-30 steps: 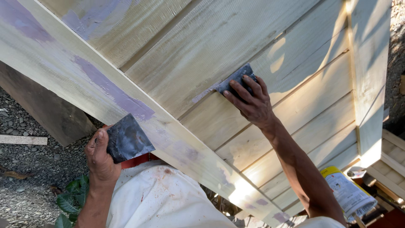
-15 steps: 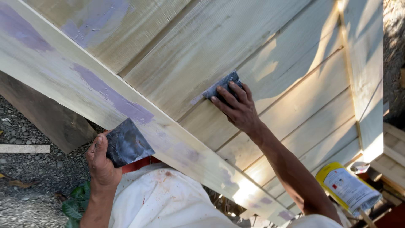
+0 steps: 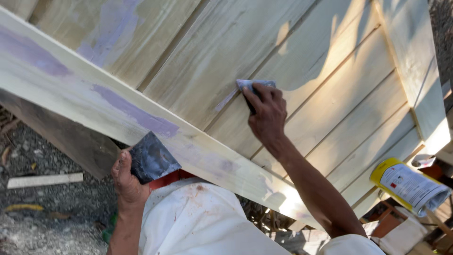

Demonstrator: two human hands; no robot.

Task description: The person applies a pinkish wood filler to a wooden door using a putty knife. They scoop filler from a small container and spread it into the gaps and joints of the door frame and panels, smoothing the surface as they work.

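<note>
Right hand (image 3: 268,114) presses scraper (image 3: 255,85) — edge pointing upper-left.

Small grey-blue scraper (image 3: 252,86) pressed flat on pale wooden panel (image 3: 302,56), under right-hand fingertips. Dark square filler pad (image 3: 152,158), tilted, pinched in left-hand grip.

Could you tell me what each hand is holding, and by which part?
Left hand grips a dark flat scraper by its lower-left edge; right hand presses a small scraper down with its fingertips.

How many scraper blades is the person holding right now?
2: a small scraper pressed on the wood panel under the right hand, and a dark flat scraper in the left hand.
</note>
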